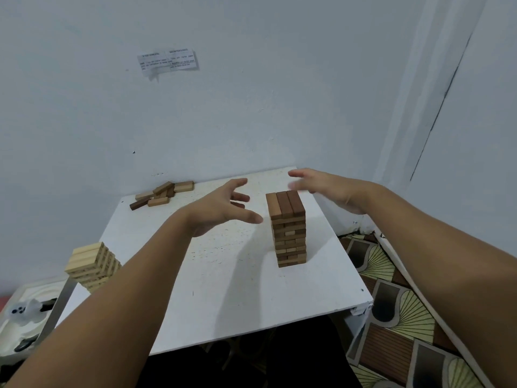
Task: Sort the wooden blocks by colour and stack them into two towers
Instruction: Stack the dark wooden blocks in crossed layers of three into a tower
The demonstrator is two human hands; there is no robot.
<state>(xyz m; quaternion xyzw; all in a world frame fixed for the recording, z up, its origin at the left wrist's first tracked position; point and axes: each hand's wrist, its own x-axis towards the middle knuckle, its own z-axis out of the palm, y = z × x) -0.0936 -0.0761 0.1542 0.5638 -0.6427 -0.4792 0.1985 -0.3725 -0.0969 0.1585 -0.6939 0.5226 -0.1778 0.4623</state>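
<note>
A person's 2 bare hands hover on either side of the top of a dark brown tower (288,228) of wooden blocks standing upright on a white table (223,289), toward its right half. The left hand (223,210) has its fingers spread wide and its thumb stretched toward the tower, holding nothing and not touching the blocks. The right hand (327,189), slightly blurred, is likewise open with straight fingers, just behind and to the right of the tower's top layer of 3 dark blocks, also holding nothing. A light tower (93,267) of pale blocks stands at the table's left edge, partly hidden by the left forearm. A loose pile of blocks (162,193), mixed pale and dark, lies at the far left corner of the table against the wall (251,107). A printed paper note (167,61) is stuck to the wall above. Patterned flooring (397,317) shows to the right of the table, and a white moulded object (30,306) sits low at the left.
</note>
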